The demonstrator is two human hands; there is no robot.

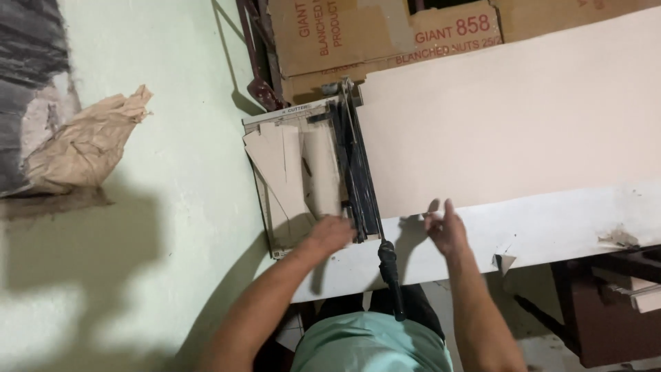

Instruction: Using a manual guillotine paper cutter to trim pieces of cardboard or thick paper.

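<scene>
Brown cartons (385, 34) — behind paper cutter (313, 172)

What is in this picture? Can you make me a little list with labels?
place: long white table beside a pale green wall
tool: grey guillotine paper cutter with black blade arm
left hand: resting on the cutter's near edge, by beige cut strips
right hand: fingers spread at the near edge of a large beige cardboard sheet
behind: brown printed cardboard boxes
on wall: crumpled brown paper

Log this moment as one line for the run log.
left hand: on paper cutter base | right hand: on large sheet edge | cutter handle: untouched
</scene>
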